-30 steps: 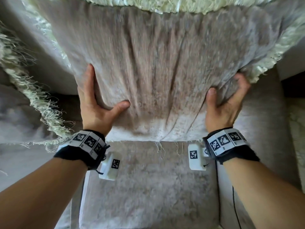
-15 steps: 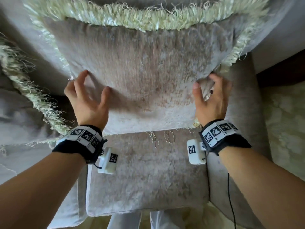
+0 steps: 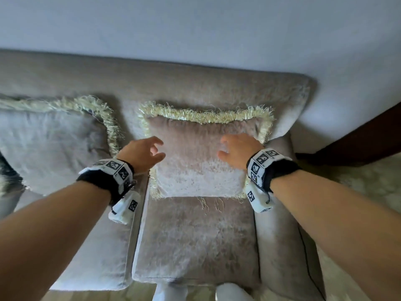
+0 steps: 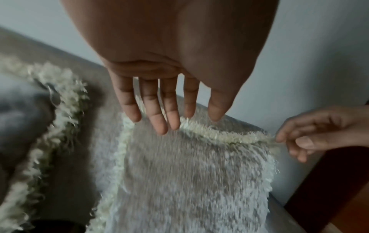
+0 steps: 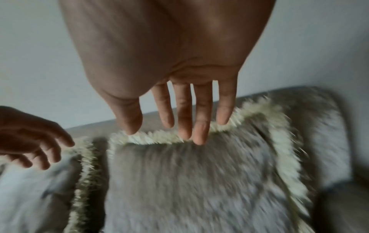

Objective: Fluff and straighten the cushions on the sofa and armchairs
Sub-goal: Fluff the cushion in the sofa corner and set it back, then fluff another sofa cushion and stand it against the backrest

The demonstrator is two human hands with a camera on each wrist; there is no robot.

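A beige velvet cushion (image 3: pixel 195 161) with a cream fringe leans against the sofa back (image 3: pixel 152 83) at the sofa's right end. It also fills the left wrist view (image 4: pixel 189 181) and the right wrist view (image 5: pixel 189 181). My left hand (image 3: pixel 149 148) hovers in front of the cushion's left edge with relaxed fingers (image 4: pixel 157 116), holding nothing. My right hand (image 3: pixel 234 148) hovers in front of its right side, fingers (image 5: pixel 199 126) straight and spread, also holding nothing. A second fringed cushion (image 3: pixel 50 146) leans to the left.
The seat cushion (image 3: pixel 195 242) lies below my hands, with the sofa's right arm (image 3: pixel 280 246) beside it. A white wall (image 3: pixel 195 25) rises behind the sofa. Dark wooden furniture (image 3: pixel 358 131) stands at the right, over a pale patterned rug (image 3: pixel 373 181).
Both hands have let go of the cushion and pulled back from it. The cushion now stands against the sofa back, and my head has drawn back to show the whole sofa end.
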